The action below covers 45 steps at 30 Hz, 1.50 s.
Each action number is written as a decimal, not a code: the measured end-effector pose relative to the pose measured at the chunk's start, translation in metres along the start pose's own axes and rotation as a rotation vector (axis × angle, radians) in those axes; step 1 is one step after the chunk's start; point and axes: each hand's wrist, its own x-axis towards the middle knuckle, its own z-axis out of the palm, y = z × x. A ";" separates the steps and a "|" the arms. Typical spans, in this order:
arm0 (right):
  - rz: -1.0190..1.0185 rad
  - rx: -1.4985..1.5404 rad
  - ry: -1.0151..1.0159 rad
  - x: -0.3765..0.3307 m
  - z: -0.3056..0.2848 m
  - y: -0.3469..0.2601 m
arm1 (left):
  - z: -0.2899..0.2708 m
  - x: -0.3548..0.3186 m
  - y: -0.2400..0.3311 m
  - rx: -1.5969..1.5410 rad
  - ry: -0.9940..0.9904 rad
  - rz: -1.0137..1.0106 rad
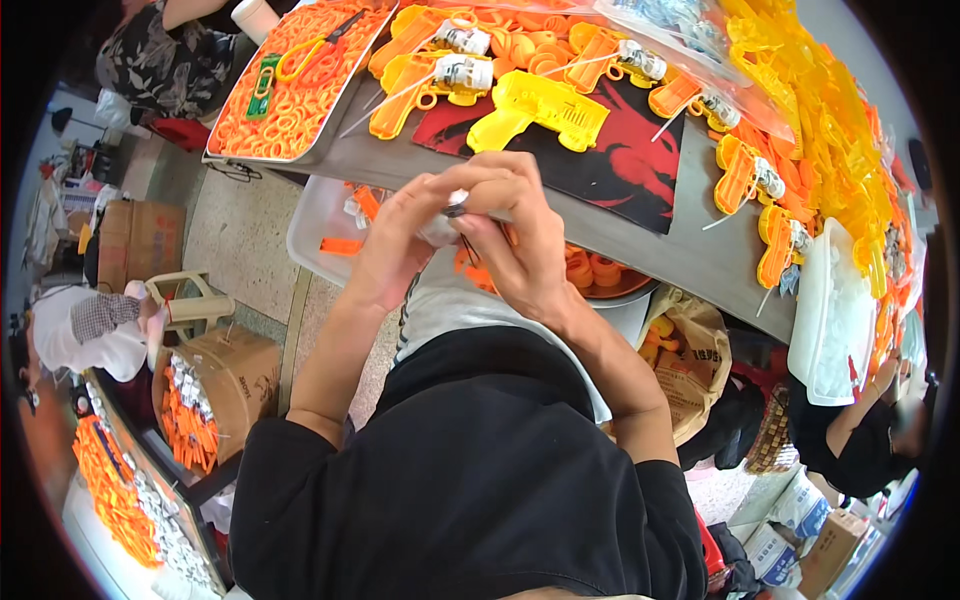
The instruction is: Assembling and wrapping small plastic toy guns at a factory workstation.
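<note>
In front of my body, at the table's near edge, both hands are raised and close together. My right hand (525, 230) is closed, pinching a small round part (456, 204) with a white top and a dark band. My left hand (395, 245) curls against the same spot, its fingertips partly hidden behind the right fingers. Something clear and a thin dark wire show below the pinch; I cannot make out what they belong to. Just beyond my hands, a yellow toy gun shell (535, 110) lies on a red and black mat (610, 165).
Several orange and yellow toy guns (405, 90) with silver barrels line the table. At left sits a metal tray (325, 140) of orange rings, with scissors (310, 55) on top. Yellow shells (820, 130) and a white bin (830, 320) are at right. Other people work nearby.
</note>
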 end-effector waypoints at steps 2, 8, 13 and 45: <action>0.423 0.511 0.035 -0.003 -0.008 -0.015 | 0.000 0.012 -0.002 0.346 -0.054 0.161; 0.526 0.797 0.461 0.001 -0.061 -0.002 | 0.026 0.098 0.019 1.115 0.013 0.710; 0.543 0.528 0.533 -0.001 -0.153 -0.005 | 0.015 0.188 0.017 1.970 -0.022 1.186; 0.737 -0.454 -0.424 0.018 -0.158 0.086 | 0.073 0.171 -0.031 1.143 -0.208 0.742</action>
